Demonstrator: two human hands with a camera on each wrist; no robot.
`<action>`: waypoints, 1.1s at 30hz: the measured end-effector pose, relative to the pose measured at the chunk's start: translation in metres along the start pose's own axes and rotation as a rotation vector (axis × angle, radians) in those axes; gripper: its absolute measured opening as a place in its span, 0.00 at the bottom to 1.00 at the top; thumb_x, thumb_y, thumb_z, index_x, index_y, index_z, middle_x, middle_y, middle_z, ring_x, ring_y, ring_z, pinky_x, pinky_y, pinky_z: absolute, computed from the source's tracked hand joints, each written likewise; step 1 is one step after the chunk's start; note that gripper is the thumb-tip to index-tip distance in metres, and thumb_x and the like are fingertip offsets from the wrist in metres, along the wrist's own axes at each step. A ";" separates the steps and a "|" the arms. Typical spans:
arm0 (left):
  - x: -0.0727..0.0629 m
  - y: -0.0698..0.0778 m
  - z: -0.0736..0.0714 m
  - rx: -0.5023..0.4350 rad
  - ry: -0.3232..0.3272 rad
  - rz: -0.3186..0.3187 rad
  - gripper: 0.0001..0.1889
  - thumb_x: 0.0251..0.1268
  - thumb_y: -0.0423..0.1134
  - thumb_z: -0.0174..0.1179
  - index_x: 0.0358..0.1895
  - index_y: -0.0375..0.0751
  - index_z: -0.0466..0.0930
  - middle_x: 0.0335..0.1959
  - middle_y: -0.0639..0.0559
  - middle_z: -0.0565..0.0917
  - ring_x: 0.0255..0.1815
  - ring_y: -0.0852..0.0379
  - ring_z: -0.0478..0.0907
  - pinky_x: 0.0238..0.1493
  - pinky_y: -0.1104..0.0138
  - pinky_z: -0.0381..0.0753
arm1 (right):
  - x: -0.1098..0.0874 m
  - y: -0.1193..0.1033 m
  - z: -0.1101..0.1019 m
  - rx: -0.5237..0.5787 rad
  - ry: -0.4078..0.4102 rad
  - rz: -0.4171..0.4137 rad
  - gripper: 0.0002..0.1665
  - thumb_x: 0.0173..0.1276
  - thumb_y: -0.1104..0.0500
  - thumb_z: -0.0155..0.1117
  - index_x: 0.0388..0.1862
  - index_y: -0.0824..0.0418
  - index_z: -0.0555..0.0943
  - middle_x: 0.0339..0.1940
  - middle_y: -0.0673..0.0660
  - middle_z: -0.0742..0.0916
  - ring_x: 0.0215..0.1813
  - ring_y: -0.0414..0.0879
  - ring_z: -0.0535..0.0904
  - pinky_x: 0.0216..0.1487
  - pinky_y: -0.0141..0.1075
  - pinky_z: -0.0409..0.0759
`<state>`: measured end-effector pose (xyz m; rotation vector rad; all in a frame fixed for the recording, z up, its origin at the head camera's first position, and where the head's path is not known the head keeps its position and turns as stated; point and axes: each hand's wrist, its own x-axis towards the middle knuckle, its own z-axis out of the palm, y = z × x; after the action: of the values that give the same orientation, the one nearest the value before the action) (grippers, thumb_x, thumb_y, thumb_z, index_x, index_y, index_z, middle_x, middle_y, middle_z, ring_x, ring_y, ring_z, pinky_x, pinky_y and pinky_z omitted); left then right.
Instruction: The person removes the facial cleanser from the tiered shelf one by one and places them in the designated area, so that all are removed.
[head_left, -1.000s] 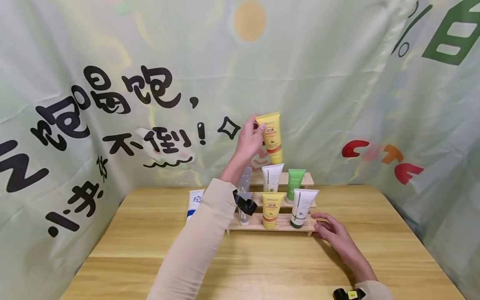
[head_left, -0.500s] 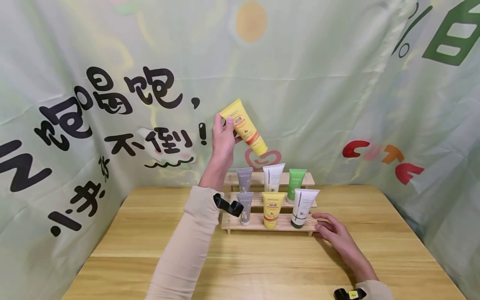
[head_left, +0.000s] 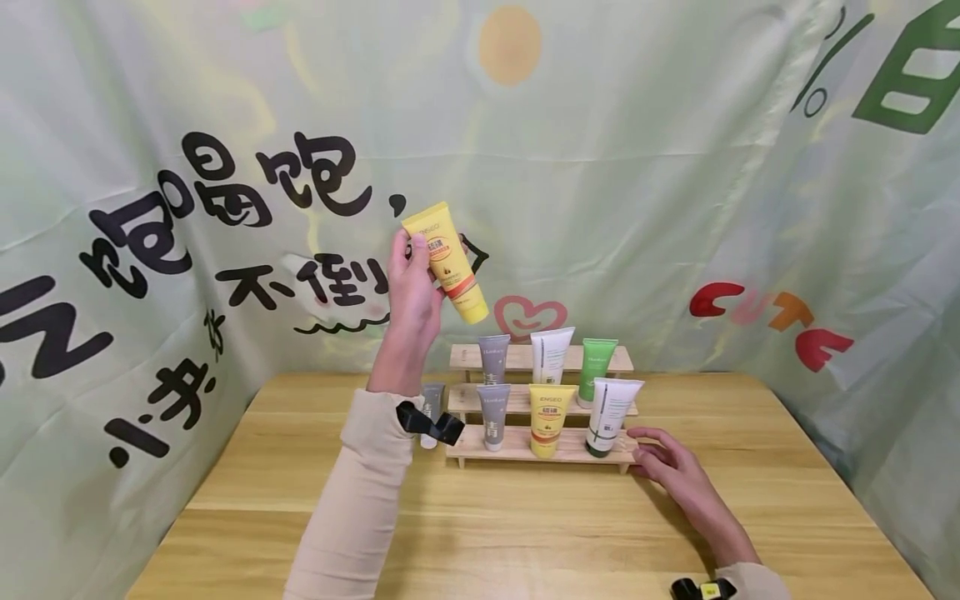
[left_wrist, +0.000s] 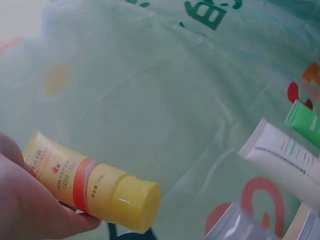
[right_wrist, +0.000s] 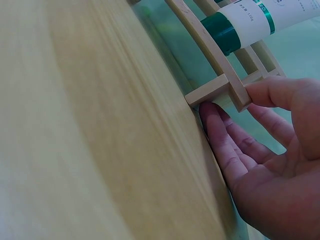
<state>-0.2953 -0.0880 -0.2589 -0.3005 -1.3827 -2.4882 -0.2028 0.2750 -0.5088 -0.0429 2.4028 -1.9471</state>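
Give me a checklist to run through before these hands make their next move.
1. Tube in hand: ok. The left hand grips the held yellow tube off the stand.
2. Held tube upright: not ok. It is tilted, cap end down.
3. Wooden stand braced: ok, it seems. The right hand touches its right end.
4. Front-tier tubes standing: ok. The gray tube, front yellow tube and white tube are all up.
5. Tube left of the stand in full sight: not ok. The black wrist device covers part of it.
6. Rear gray tube well seated: cannot tell. Its base is hidden.
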 end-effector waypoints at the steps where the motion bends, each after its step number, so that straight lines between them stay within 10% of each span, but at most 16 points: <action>1: -0.001 0.001 -0.002 0.011 -0.003 -0.004 0.10 0.85 0.46 0.41 0.57 0.51 0.70 0.58 0.33 0.80 0.59 0.34 0.78 0.53 0.52 0.77 | 0.000 0.000 -0.001 -0.004 -0.001 0.000 0.29 0.81 0.55 0.58 0.72 0.69 0.68 0.69 0.71 0.74 0.53 0.35 0.80 0.53 0.35 0.84; 17: -0.026 -0.010 -0.048 0.179 0.045 -0.082 0.15 0.86 0.51 0.32 0.59 0.50 0.63 0.39 0.41 0.81 0.32 0.52 0.84 0.31 0.64 0.85 | -0.002 0.000 -0.002 0.011 0.003 -0.040 0.27 0.81 0.58 0.57 0.70 0.72 0.68 0.65 0.71 0.76 0.52 0.35 0.81 0.52 0.35 0.85; 28: -0.039 -0.020 -0.073 0.193 0.079 -0.157 0.07 0.81 0.38 0.37 0.52 0.48 0.64 0.40 0.44 0.75 0.32 0.54 0.76 0.32 0.67 0.80 | -0.003 0.001 -0.001 0.020 -0.001 -0.054 0.26 0.81 0.59 0.57 0.70 0.72 0.68 0.66 0.72 0.76 0.53 0.36 0.81 0.53 0.36 0.85; 33: -0.045 -0.024 -0.088 0.145 0.093 -0.224 0.26 0.63 0.27 0.37 0.65 0.44 0.58 0.55 0.44 0.67 0.47 0.51 0.71 0.45 0.64 0.75 | -0.002 0.002 -0.001 0.025 -0.004 -0.052 0.26 0.81 0.59 0.57 0.70 0.71 0.69 0.66 0.72 0.75 0.53 0.35 0.81 0.53 0.36 0.85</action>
<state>-0.2658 -0.1444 -0.3379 0.0013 -1.6267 -2.5196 -0.2005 0.2762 -0.5104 -0.1086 2.3981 -1.9968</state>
